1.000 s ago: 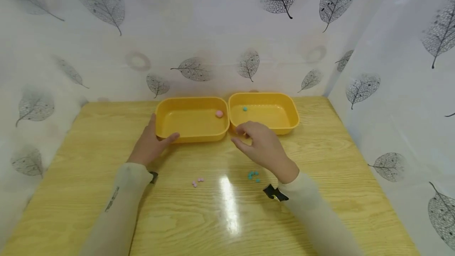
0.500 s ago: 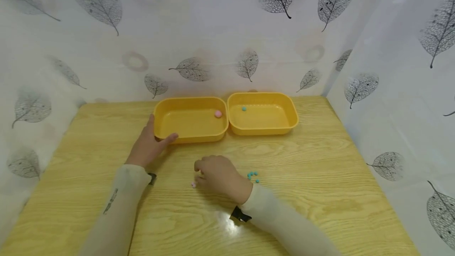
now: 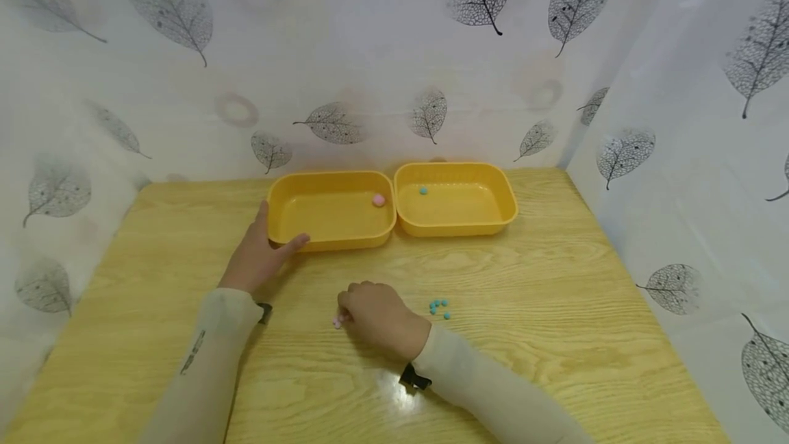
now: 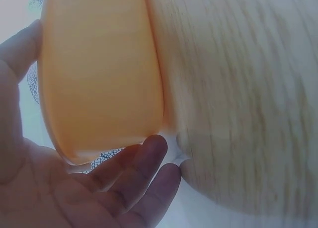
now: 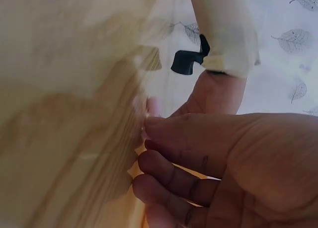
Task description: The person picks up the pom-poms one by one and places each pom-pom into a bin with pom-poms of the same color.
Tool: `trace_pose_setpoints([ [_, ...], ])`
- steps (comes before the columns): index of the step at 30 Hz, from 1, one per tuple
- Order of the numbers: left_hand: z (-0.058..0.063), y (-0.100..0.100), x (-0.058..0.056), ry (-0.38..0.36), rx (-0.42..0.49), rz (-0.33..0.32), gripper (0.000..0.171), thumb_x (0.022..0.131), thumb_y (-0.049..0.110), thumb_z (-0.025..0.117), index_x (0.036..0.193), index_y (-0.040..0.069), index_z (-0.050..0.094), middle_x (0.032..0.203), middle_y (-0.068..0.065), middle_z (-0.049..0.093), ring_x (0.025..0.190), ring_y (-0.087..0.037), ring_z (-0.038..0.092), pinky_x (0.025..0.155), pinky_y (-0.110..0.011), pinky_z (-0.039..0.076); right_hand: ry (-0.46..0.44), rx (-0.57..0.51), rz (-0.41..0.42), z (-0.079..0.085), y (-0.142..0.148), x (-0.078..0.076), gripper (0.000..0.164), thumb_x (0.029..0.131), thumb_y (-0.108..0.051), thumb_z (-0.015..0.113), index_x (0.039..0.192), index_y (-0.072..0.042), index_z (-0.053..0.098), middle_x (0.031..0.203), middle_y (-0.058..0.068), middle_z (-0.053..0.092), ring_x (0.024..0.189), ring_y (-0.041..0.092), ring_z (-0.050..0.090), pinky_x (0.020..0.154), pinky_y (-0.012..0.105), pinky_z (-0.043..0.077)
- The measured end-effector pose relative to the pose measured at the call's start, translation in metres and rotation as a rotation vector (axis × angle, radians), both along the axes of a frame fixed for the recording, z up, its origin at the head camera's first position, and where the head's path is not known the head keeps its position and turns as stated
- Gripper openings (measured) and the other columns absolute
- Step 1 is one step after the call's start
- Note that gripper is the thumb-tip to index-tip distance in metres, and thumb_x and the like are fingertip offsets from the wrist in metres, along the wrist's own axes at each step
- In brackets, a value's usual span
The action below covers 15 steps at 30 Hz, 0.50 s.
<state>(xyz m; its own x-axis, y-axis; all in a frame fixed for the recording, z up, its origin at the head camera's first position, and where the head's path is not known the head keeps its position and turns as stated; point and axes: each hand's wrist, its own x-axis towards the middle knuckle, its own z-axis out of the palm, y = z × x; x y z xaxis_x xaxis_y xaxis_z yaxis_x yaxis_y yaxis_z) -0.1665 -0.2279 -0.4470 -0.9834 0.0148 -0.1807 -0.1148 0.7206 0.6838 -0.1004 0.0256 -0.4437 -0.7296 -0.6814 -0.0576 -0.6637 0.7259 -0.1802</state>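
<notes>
- I read the person's left hand (image 3: 259, 255) as gripping the near-left corner of the left tray (image 3: 323, 218): thumb along the near side, fingers round the left end.
- I log the right hand (image 3: 379, 314) low over the bench (image 3: 524, 341), in front of the trays. Thumb and fingertips are drawn together at the pink beads (image 3: 336, 324); I cannot tell whether one is pinched between them.
- Pink beads: on the bench, showing just beside the right fingertips, partly covered by that hand.
- Teal beads (image 3: 434, 307): a loose group on the bench, just right of the right hand.
- Left tray, yellow: one pink ball (image 3: 379, 200) inside, near its right end.
- Right tray (image 3: 462, 207), also yellow, directly beside the left: one teal ball (image 3: 423, 191) inside, toward the left and rear.
- Both arms wear pale sleeves; I note a black strap (image 3: 415, 377) at the right wrist.
- Leaf-printed sheeting (image 3: 370, 53) hangs behind the bench.
</notes>
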Motion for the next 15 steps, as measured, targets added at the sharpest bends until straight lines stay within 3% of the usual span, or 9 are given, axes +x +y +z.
trace_pose_setpoints([
  [15,-0.0006,-0.0022,0.0001,0.006,0.011,0.0,0.121,0.091,0.075,0.059,0.163,0.019,-0.021,0.172,-0.015,-0.008,0.156,-0.048,0.007,0.121,-0.069,0.015,0.0,-0.015,0.006,0.0074,0.003,-0.0016,0.004,0.094,-0.018,0.076,0.091,-0.02,0.074,0.084,-0.006,0.066,0.077,0.011,0.063,0.062,0.023,0.051],
])
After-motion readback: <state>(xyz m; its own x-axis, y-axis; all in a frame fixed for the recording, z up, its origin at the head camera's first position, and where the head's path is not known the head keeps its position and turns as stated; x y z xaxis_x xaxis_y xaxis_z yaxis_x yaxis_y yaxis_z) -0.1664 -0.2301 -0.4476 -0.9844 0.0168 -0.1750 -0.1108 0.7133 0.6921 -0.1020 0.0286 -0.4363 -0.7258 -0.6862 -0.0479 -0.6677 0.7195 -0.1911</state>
